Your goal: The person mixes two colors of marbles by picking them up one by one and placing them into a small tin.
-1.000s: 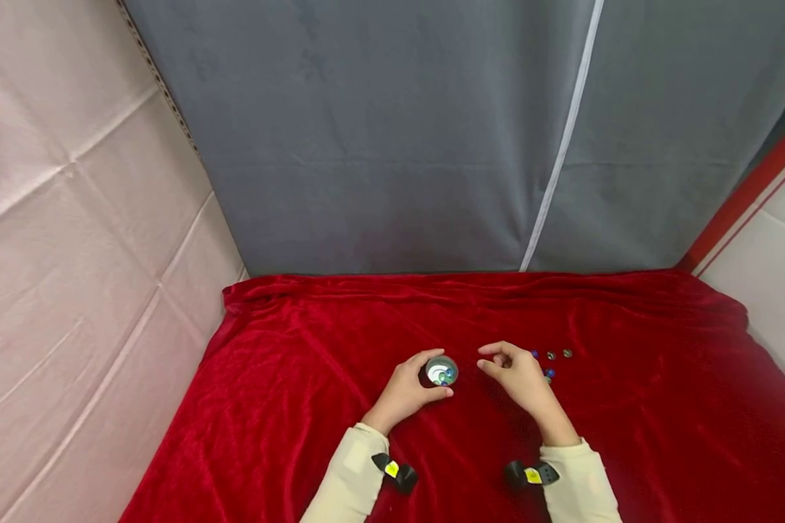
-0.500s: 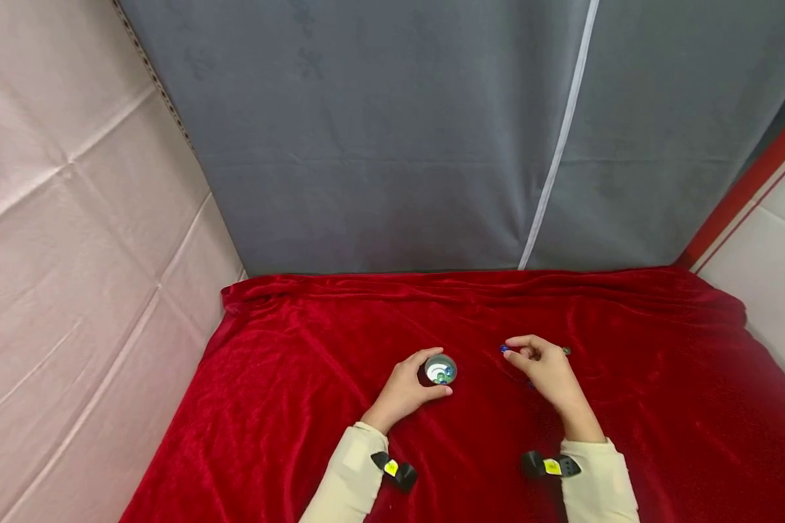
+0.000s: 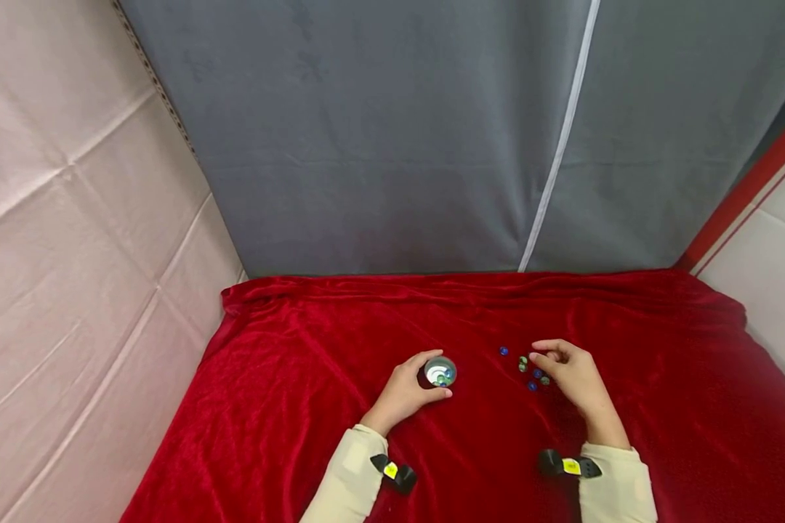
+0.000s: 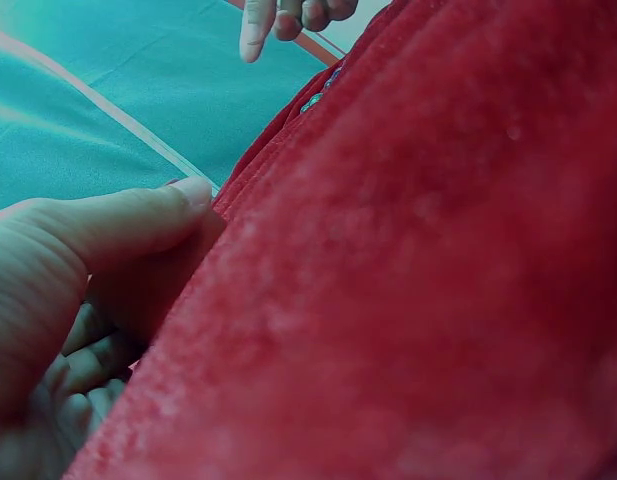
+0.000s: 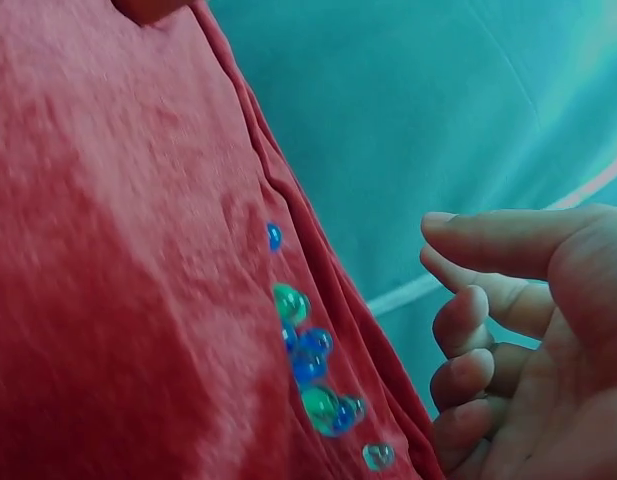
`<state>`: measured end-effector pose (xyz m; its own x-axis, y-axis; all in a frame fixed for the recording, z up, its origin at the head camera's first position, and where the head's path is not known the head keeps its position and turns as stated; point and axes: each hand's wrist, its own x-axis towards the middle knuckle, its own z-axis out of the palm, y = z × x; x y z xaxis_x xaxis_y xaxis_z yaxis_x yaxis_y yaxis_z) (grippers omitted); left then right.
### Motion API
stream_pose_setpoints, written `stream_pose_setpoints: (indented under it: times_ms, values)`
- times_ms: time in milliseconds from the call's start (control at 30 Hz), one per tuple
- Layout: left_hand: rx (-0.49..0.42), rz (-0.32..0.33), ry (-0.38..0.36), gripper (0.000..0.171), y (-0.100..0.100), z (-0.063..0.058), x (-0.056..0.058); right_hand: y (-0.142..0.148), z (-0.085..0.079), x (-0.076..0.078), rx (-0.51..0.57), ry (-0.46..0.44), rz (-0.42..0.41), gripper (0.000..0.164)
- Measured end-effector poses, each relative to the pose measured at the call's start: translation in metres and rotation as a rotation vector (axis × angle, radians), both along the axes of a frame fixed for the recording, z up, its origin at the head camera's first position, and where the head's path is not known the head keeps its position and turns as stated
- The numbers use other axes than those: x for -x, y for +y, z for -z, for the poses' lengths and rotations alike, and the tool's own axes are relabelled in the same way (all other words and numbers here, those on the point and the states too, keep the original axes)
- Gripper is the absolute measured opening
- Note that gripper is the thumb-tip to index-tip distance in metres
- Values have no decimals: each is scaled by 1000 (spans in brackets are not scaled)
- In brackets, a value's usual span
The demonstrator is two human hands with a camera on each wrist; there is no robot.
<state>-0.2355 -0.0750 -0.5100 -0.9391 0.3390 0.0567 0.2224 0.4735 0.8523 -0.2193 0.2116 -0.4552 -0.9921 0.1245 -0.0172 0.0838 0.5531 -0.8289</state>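
Note:
In the head view, my left hand [image 3: 402, 391] curves round a small round cup [image 3: 441, 358] with a few blue and green glass marbles in it. The left wrist view shows the thumb [image 4: 138, 222] and bent fingers, but the cup hardly shows there. My right hand [image 3: 572, 374] hovers at the right edge of several loose marbles [image 3: 538, 373] on the red cloth. A little gap shows between its thumb and forefinger, and nothing sits between them. In the right wrist view the blue and green marbles [image 5: 308, 367] lie left of the loosely bent fingers [image 5: 462, 375].
A red velvet cloth [image 3: 340, 436] with folds covers the table. One blue marble [image 3: 504, 351] lies apart, nearest the cup. Behind the table hangs a grey curtain [image 3: 379, 145], and a pale padded wall [image 3: 91, 290] stands at the left.
My right hand has moved right, from near the cup, across the loose marbles to their right side, uncovering several of them. My left hand and the cup have stayed put.

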Motion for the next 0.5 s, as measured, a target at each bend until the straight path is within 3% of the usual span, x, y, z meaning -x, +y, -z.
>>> stream_pose_setpoints:
  times_ms: [500]
  values:
    - [12, -2, -8, 68, 0, 3, 0, 25, 11, -3, -13, -75, 33, 37]
